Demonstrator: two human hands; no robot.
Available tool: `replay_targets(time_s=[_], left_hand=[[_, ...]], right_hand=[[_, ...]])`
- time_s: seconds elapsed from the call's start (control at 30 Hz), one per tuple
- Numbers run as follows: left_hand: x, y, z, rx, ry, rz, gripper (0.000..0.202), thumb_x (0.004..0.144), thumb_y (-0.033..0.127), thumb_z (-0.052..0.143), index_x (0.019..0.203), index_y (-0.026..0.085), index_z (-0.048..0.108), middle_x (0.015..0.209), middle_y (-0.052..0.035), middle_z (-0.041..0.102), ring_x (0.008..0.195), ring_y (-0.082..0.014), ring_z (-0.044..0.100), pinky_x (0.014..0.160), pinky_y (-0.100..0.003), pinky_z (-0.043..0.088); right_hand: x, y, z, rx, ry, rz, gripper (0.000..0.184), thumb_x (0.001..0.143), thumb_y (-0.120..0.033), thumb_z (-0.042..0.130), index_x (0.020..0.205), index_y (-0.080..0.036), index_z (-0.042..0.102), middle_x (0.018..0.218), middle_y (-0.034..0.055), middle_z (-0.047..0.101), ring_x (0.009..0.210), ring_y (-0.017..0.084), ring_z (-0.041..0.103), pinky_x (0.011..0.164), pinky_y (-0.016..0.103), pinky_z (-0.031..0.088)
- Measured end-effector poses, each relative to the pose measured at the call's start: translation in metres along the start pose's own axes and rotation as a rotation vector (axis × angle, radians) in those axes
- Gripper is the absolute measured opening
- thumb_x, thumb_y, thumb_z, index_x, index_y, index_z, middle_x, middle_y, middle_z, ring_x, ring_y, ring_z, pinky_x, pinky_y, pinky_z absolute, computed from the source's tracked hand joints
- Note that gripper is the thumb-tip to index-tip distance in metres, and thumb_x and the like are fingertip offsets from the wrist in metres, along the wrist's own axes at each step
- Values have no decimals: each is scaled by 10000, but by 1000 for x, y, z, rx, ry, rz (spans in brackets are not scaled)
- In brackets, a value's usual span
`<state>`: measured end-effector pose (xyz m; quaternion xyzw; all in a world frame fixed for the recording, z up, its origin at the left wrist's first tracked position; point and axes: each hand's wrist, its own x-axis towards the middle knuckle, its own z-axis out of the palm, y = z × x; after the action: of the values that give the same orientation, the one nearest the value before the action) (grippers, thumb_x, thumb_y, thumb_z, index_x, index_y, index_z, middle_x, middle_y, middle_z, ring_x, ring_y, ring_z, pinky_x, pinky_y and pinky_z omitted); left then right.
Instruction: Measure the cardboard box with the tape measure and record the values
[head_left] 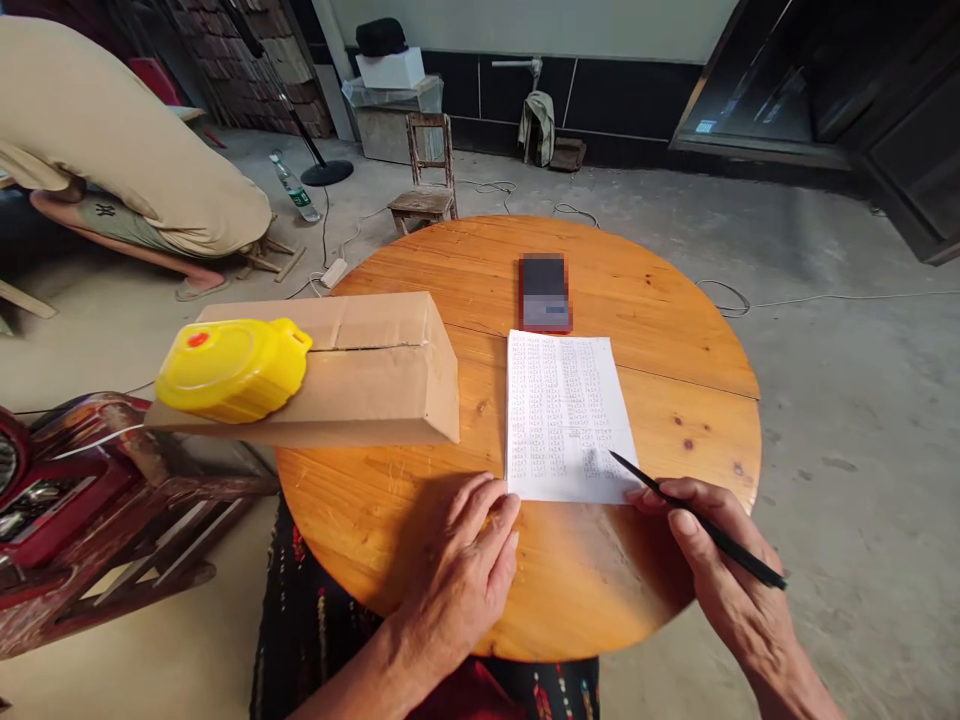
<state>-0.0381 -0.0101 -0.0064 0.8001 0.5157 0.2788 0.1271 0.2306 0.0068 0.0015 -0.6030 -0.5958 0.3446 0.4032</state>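
Held the pen (718,537) in the right hand (739,590)'s grip over the paper (551,410) on the desk (682,350); rested the left hand (469,570), empty, at the paper's near-left corner. Seemingly mid-writing; next called for steady strokes.

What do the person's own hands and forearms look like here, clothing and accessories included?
The ungloved left hand and ungloved right hand show no watch or bracelet, and no sleeves cover the visible forearms. A small golden glint on a left finger may be a ring.
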Motion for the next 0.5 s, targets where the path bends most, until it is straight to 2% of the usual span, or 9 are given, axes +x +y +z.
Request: replay_targets(time_s=[0.07,0.17,0.23,0.3,0.37,0.5], left_hand=[[0,0,0,-5,-6,-6,327,921,92,480,1238,119,558,1231,-129,584,1228,-250,486,1055,-413,469],[0,0,1,-14,-4,-25,334,915,82,474,1234,130,558,1231,-133,583,1222,-257,490,1048,-438,474],[0,0,1,-23,5,-30,335,904,64,481,1222,125,566,1225,-135,585,1211,-258,496,1046,-445,474],[1,0,0,-35,17,-30,319,906,75,495,1211,122,575,1215,-135,590,1187,-258,511,1033,-447,482],[3,0,-1,-38,30,-29,292,916,109,506,1197,123,586,1200,-137,598,1154,-260,529,1006,-450,497],[3,-1,-2,-6,58,8,284,905,112,508,1174,110,599,1199,-142,615,1147,-277,539,985,-465,502]], right_hand=[[-5,-9,3,3,43,-6,147,912,-394,607,955,-254,598,841,31,735,802,210,720,696,277,573],[-11,-28,10,-73,56,-90,133,878,-362,656,838,-244,610,764,24,712,687,200,699,618,276,551],[-11,-42,17,-104,5,-159,86,891,-329,642,916,-248,652,799,29,726,676,198,704,621,284,555],[-8,-55,26,-90,-81,-209,147,924,-298,592,1043,-253,666,862,44,742,732,213,720,665,306,571],[-3,-66,36,-53,-141,-237,185,949,-278,546,1089,-249,661,882,59,740,779,222,719,687,320,573],[8,-74,59,-21,-90,-268,59,923,-241,584,923,-235,642,772,27,699,688,176,674,626,276,529]])
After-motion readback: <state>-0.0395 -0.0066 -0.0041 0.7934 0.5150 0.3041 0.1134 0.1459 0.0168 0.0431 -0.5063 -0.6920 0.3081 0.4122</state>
